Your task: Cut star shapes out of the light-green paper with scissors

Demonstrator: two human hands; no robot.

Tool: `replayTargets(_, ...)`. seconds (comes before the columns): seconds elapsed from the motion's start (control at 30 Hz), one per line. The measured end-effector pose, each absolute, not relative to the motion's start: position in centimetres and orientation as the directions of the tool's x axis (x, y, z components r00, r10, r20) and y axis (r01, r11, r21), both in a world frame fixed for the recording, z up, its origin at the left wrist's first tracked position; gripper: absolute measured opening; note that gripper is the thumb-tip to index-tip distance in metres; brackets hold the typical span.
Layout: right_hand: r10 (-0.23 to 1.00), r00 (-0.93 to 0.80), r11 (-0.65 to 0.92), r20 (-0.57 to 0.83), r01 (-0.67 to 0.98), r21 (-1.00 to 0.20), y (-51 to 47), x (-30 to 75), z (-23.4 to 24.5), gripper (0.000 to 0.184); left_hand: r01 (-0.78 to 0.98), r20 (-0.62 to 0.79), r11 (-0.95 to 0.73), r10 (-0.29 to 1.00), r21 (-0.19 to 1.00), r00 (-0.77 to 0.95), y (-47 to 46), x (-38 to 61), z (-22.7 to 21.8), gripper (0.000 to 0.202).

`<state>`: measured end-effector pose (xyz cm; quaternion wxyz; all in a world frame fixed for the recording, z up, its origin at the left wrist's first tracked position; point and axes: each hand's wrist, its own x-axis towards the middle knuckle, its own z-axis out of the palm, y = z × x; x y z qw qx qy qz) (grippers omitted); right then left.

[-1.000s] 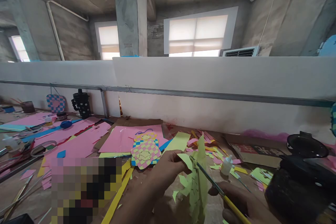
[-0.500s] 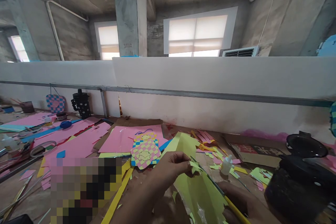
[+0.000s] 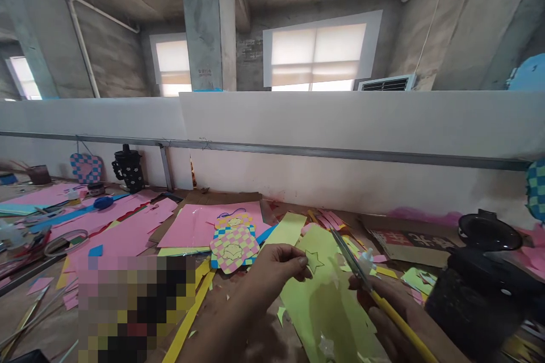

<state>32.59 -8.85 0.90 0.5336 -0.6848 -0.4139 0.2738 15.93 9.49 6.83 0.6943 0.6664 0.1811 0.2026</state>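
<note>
Between the thumb and fingers of my left hand [image 3: 283, 266] is a small yellow-green paper star [image 3: 314, 261] with a dark outline. Just right of it, my right hand [image 3: 385, 306] grips scissors [image 3: 355, 266] with metal blades and a long yellow handle. Their blades point up and away, apart from the star. Beneath both hands lies a yellow-green paper sheet [image 3: 317, 306]. Left of the star, a checkered paper piece [image 3: 234, 247] with a drawn figure rests on pink paper [image 3: 183, 232].
A small glue bottle [image 3: 366, 261] stands behind my right hand among paper scraps. On the right sits a black lidded container [image 3: 464, 295] by a cardboard piece [image 3: 413, 247]. Yellow strips [image 3: 191, 317] lie to the left. A black tumbler [image 3: 130, 170] stands near the white partition [image 3: 340, 125].
The scissors have moved away from the star, to the right, with my right hand. The star in my left hand now shows its outlined face; before, the blades were against the paper.
</note>
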Motion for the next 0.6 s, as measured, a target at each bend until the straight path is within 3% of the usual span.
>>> replayTargets(0.17,0.89,0.399,0.016,0.219,0.453,-0.891,-8.4,33.7,0.9,0.053,-0.056,0.028,0.034,0.541,0.998,0.841,9.8,16.0,6.3,0.029)
replayTargets(0.33,0.897,0.406,-0.012,0.173,0.414,-0.91,-8.2,33.8,0.3,0.063,-0.073,0.047,0.019,0.591,0.997,0.805,9.9,15.9,6.4,0.019)
replayTargets(0.43,0.88,0.437,-0.088,0.186,0.536,-0.84,-8.3,33.9,0.1,0.049,-0.066,0.063,-0.018,0.621,0.998,0.781,10.6,15.3,7.1,0.018)
replayTargets(0.6,0.803,0.546,-0.209,0.239,0.633,-0.745,-8.3,33.8,0.2,0.034,0.218,-0.009,-0.238,0.655,0.947,0.756,13.1,12.4,7.3,0.011)
